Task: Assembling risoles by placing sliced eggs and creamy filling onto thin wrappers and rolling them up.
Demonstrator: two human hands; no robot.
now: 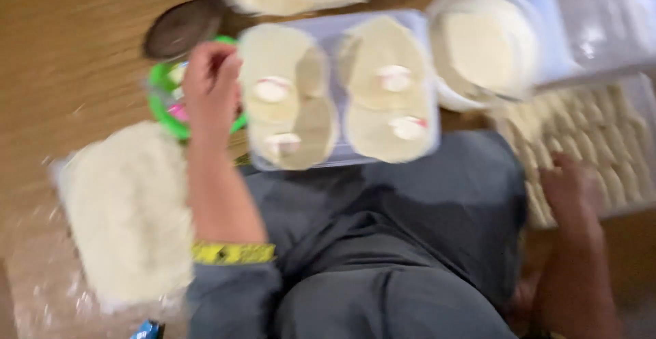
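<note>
The left hand (210, 86) reaches over a green bowl (166, 117) on the wooden surface (68, 52), its fingers curled down toward the bowl's contents; blur hides whether they pinch anything. The bowl sits just left of a clear tray (335, 35) that carries four round dough wrappers (386, 52), each with a small pale and pink dab of filling (395, 77) at its middle. A dark round lid (183, 26) lies just behind the bowl. The right hand (570, 185) rests on a second tray (642, 93) at the right edge, filled with rows of folded dumplings (601, 130); its fingers lie spread and loose on them, gripping nothing that can be made out. A white bowl (485, 38) of wrappers stands between the two trays. A floured sheet (126, 209) lies on the surface at the left, beside the person's grey-trousered lap (396, 243). A yellow band (232, 252) edges the left sleeve.
</note>
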